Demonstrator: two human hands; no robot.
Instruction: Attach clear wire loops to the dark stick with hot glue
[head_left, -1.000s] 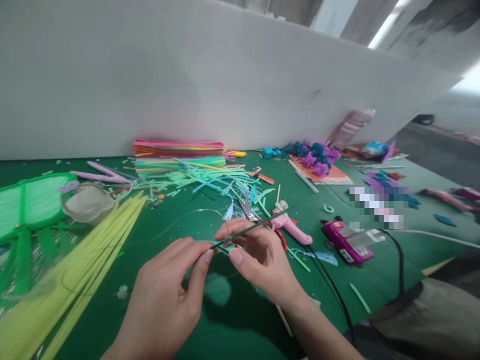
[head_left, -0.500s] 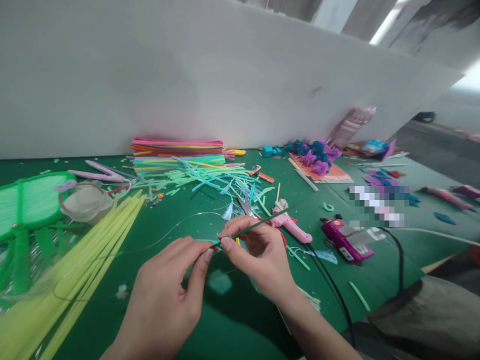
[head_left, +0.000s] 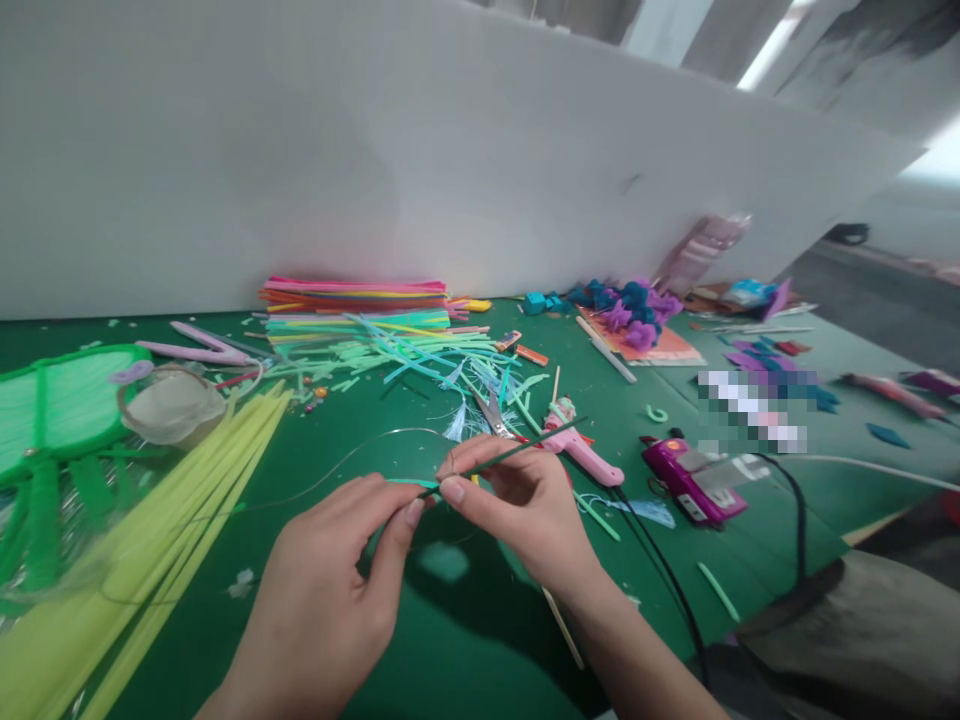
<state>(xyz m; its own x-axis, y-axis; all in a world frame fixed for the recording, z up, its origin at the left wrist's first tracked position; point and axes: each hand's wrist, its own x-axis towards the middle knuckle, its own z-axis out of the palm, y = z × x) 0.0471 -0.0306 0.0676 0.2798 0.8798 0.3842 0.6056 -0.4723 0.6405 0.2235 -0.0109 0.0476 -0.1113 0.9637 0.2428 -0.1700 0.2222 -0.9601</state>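
Observation:
My left hand (head_left: 330,590) and my right hand (head_left: 517,505) meet above the green table (head_left: 360,430). Between them they pinch a thin dark green stick (head_left: 525,448) that slants up to the right from the fingertips. A short teal strip (head_left: 409,483) shows at my left fingertips. A thin clear wire (head_left: 352,450) curves away to the left from the hands. Scissors (head_left: 491,412) lie just beyond my right hand.
A pink glue gun (head_left: 581,450) and a magenta device (head_left: 694,482) with a black cable lie to the right. Long yellow strips (head_left: 157,540) and a green woven fan (head_left: 64,400) lie left. Stacked coloured strips (head_left: 356,297) and cut scraps lie against the white wall.
My right hand has slid left along the stick, its thumb now next to my left fingertips. The left hand has hardly moved.

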